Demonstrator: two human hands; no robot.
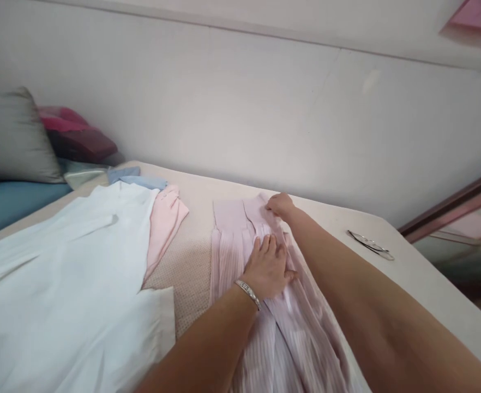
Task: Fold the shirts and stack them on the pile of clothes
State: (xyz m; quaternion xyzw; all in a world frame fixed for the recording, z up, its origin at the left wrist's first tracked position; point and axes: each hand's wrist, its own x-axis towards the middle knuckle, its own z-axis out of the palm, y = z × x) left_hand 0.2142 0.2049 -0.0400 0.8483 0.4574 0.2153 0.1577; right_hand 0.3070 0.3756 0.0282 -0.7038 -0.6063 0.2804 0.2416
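Pressed the left hand (267, 267) flat on the lilac striped garment (228, 245), palm down, fingers stretched out and close together, gripping nothing and only weighing on the cloth. Wore a silver bracelet (247, 293) at that wrist. Held the right hand (280, 204) farther out, fingertips curled shut on the garment's far folded edge.

Had the garment lying lengthwise on the pale surface (199, 196), folded into a narrow strip with long creases, running from the near edge of view up to the right hand. Saw a patch of textured beige cover (187, 273) just to its left.

Had, beyond that patch, a pink garment (164, 224) tucked partly under a large white garment (60, 262) spread wide toward the left, with a light blue piece (136, 179) at their far end. Had a pair of glasses (370, 244) lying alone on the surface to the right, well apart from the clothes.

Saw farther left a grey pillow (11, 136) against the wall (240, 109), dark red cushions (77, 136) beside it, and blue bedding (15, 202) below — and at the far right a framed mirror (461, 234) leaning at an angle.
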